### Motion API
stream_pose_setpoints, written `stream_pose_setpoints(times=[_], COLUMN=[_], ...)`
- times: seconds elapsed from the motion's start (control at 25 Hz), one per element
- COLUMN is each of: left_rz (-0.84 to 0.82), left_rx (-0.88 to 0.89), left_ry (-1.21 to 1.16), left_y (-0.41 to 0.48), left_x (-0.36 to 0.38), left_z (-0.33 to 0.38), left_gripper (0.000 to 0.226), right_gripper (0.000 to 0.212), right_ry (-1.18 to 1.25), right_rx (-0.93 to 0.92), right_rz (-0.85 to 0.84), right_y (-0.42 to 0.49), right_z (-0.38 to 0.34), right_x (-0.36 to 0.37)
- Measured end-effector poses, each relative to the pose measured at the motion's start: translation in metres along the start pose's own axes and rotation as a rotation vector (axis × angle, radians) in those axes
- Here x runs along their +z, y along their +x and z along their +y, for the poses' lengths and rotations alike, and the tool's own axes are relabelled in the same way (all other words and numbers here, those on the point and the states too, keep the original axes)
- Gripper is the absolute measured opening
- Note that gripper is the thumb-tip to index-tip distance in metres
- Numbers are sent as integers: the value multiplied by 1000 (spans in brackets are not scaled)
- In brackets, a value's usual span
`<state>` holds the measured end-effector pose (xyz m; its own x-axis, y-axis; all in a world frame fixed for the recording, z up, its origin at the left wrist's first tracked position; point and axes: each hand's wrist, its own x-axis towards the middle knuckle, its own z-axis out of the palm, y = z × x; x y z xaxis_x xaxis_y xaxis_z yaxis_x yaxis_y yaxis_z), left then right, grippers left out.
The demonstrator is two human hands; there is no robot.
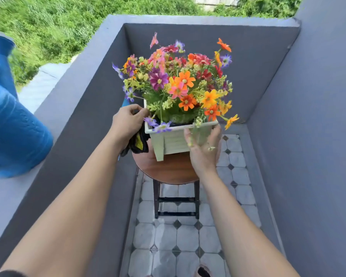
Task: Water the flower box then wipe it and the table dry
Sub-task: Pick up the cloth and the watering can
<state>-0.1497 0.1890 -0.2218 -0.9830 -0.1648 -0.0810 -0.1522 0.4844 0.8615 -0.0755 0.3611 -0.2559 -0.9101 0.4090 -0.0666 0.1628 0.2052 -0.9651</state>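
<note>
A pale wooden flower box [173,139] full of orange, pink, red and purple flowers [180,80] stands on a small round wooden table [168,168]. My left hand [127,121] is closed on a black and yellow cloth [138,143] and presses it against the box's left side, near the rim. My right hand [205,145] lies with fingers spread against the box's front right corner. A blue watering can [10,124] rests on the balcony ledge at the far left, apart from both hands.
Grey balcony walls [308,116] close in on the left, back and right of the table. The ledge [54,108] runs along the left. The floor [178,236] has pale octagonal tiles. A foot in a sandal [203,271] shows at the bottom edge.
</note>
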Motion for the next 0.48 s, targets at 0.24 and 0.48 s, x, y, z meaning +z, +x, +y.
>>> stream_pose_setpoints(times=[0.24,0.48], left_rz=[-13,-6], left_rx=[41,68], left_ry=[-81,-30], left_y=[-2,-1], left_x=[0,0], left_z=[-15,-20], left_gripper=[43,27], right_gripper=[81,101], right_ry=[-17,41], right_rx=[-97,-184], right_rz=[124,143], right_y=[10,4], right_z=[22,37], right_x=[6,9])
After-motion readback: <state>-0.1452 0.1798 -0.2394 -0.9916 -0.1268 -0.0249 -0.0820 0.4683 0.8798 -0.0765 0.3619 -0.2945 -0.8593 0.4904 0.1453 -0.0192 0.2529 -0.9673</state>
